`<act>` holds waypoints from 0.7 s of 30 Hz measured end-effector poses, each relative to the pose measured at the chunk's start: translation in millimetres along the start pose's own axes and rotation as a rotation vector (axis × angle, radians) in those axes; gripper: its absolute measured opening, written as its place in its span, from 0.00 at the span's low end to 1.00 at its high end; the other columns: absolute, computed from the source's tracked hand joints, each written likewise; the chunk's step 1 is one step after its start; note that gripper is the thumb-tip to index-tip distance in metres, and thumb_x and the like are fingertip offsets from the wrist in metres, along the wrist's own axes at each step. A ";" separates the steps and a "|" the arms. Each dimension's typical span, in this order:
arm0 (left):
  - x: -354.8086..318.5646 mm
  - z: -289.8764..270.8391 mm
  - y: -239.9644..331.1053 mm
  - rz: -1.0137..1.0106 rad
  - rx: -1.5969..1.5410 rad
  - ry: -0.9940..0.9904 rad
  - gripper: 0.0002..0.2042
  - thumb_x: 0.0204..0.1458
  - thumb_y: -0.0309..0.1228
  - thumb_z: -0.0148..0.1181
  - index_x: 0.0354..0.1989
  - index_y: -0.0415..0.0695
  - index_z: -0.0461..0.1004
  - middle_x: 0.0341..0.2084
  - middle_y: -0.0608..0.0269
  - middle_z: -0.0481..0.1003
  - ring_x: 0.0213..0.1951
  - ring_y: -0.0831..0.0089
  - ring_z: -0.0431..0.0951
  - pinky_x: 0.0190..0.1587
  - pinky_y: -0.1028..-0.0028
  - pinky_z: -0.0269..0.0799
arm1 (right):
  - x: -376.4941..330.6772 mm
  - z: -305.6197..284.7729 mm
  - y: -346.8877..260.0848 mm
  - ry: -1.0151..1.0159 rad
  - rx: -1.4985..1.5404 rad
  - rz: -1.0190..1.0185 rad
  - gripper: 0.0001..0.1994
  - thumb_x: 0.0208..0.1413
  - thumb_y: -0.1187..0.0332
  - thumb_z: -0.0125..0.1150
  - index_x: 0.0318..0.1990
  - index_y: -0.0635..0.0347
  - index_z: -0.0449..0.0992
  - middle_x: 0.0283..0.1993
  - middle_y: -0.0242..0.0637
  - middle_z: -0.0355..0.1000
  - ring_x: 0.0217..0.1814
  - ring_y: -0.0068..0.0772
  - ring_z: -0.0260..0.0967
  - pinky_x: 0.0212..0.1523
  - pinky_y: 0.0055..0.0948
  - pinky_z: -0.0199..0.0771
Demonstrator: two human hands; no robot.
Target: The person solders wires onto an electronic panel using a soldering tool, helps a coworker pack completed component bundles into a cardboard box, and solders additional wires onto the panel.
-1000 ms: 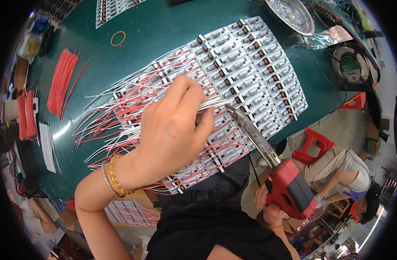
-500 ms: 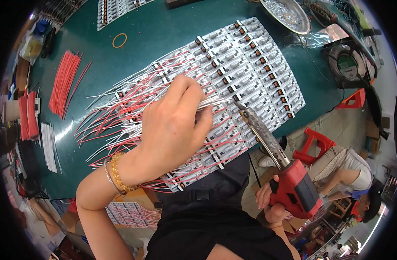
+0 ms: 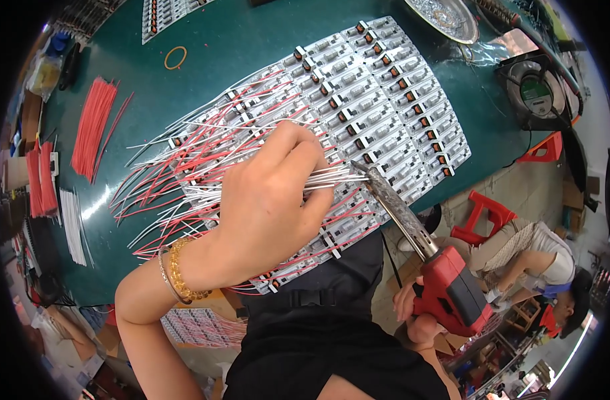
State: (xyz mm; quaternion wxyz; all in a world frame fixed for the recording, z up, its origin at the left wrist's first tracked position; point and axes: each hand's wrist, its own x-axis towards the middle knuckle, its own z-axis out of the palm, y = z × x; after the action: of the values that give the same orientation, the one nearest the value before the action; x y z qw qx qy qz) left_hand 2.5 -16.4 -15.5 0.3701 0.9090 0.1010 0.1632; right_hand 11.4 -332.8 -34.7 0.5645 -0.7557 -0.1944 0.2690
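A bundle of white wires (image 3: 330, 176) is pinched in my left hand (image 3: 268, 190), with the free ends sticking out to the right over a panel of small circuit boards (image 3: 378, 113). My right hand (image 3: 417, 319) grips the red and black handle of a soldering iron (image 3: 451, 287). The iron's dark tip points up and left and sits close to the ends of the white wires; whether it touches a pad I cannot tell. Red and white wires (image 3: 165, 177) trail leftward from the boards' left part, partly covered by my left hand.
Bundles of red wires (image 3: 95, 127) and white wires (image 3: 71, 227) lie on the green table (image 3: 211, 63) at left, near a rubber band (image 3: 175, 58). A metal dish (image 3: 445, 20) and a fan (image 3: 535, 93) stand at upper right. Another person (image 3: 538, 260) sits beyond a red stool (image 3: 483, 215).
The soldering iron's tip has shifted slightly left and down. My left hand has moved a little right and down, and the white wire ends show more spread. The board panel appears slightly higher.
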 end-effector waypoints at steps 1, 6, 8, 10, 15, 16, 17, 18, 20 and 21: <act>0.0 0.6 -0.8 0.013 -0.004 0.011 0.08 0.38 0.22 0.61 0.27 0.39 0.69 0.30 0.61 0.68 0.20 0.64 0.73 0.21 0.68 0.67 | -1.2 -2.5 5.3 0.000 -0.002 0.002 0.29 0.54 0.43 0.52 0.45 0.65 0.70 0.39 0.39 0.72 0.38 0.33 0.71 0.34 0.30 0.70; 0.8 1.4 1.8 0.018 0.010 0.027 0.08 0.37 0.22 0.61 0.27 0.39 0.69 0.30 0.60 0.68 0.20 0.63 0.72 0.20 0.67 0.67 | -16.7 -22.5 39.8 -0.173 -0.056 -0.280 0.33 0.57 0.50 0.48 0.60 0.71 0.59 0.49 0.50 0.69 0.43 0.40 0.71 0.31 0.30 0.72; -0.2 0.4 4.3 -0.044 0.025 0.027 0.08 0.37 0.19 0.63 0.24 0.38 0.69 0.30 0.60 0.72 0.25 0.69 0.73 0.25 0.73 0.67 | -35.3 -24.3 36.9 -0.049 0.168 -0.005 0.33 0.56 0.51 0.52 0.59 0.71 0.60 0.48 0.48 0.69 0.42 0.38 0.71 0.34 0.29 0.72; 1.7 2.7 5.9 -0.033 0.026 0.024 0.08 0.37 0.19 0.63 0.24 0.38 0.69 0.30 0.60 0.72 0.25 0.68 0.73 0.25 0.73 0.67 | -27.2 -18.2 26.1 0.091 0.390 0.270 0.33 0.55 0.51 0.56 0.58 0.71 0.61 0.46 0.47 0.70 0.42 0.37 0.71 0.37 0.28 0.72; -1.7 -0.5 5.1 -0.039 0.040 0.032 0.08 0.37 0.18 0.62 0.24 0.38 0.69 0.30 0.60 0.72 0.26 0.67 0.73 0.26 0.72 0.68 | -1.9 3.0 -5.8 -0.088 0.420 0.066 0.39 0.51 0.42 0.59 0.58 0.70 0.62 0.50 0.38 0.66 0.50 0.29 0.63 0.53 0.27 0.60; -1.6 -1.7 6.2 -0.035 0.034 0.027 0.08 0.37 0.19 0.63 0.25 0.38 0.69 0.30 0.59 0.72 0.26 0.67 0.74 0.27 0.72 0.68 | -2.2 -0.5 0.9 -0.084 0.419 0.061 0.39 0.51 0.42 0.59 0.58 0.70 0.62 0.50 0.38 0.66 0.50 0.29 0.63 0.53 0.27 0.60; -0.5 -1.9 6.0 -0.035 0.029 0.018 0.08 0.38 0.20 0.63 0.25 0.38 0.69 0.30 0.58 0.72 0.27 0.66 0.74 0.27 0.72 0.68 | -0.1 -6.7 15.9 -0.198 0.490 -0.060 0.40 0.50 0.41 0.60 0.57 0.69 0.62 0.49 0.36 0.66 0.50 0.27 0.63 0.52 0.26 0.60; 0.9 -2.9 6.9 -0.032 0.029 0.016 0.08 0.38 0.20 0.63 0.25 0.38 0.69 0.30 0.58 0.72 0.27 0.66 0.74 0.27 0.72 0.68 | 1.7 -10.0 23.8 -0.312 0.560 -0.182 0.40 0.49 0.40 0.60 0.57 0.68 0.62 0.48 0.34 0.65 0.49 0.25 0.62 0.52 0.26 0.60; 1.9 -5.2 10.0 -0.068 0.005 -0.014 0.07 0.42 0.20 0.63 0.26 0.37 0.70 0.30 0.57 0.71 0.29 0.66 0.74 0.29 0.73 0.69 | 2.9 5.6 3.9 -0.095 0.373 -0.100 0.44 0.45 0.36 0.60 0.58 0.67 0.62 0.30 0.29 0.61 0.31 0.24 0.60 0.35 0.25 0.60; 2.1 -6.9 10.9 -0.062 0.009 -0.015 0.07 0.42 0.20 0.63 0.26 0.37 0.70 0.30 0.57 0.71 0.29 0.66 0.74 0.29 0.73 0.69 | 3.4 10.7 -3.6 0.118 0.183 -0.011 0.47 0.41 0.33 0.60 0.59 0.66 0.62 0.12 0.24 0.57 0.12 0.23 0.57 0.18 0.24 0.60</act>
State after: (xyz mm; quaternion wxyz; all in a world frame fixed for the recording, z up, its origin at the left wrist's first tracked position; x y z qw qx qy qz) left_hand 2.6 -19.0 -2.6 0.3716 0.9082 0.1272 0.1443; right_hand 7.4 -321.7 -34.2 0.6430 -0.7146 -0.1398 0.2375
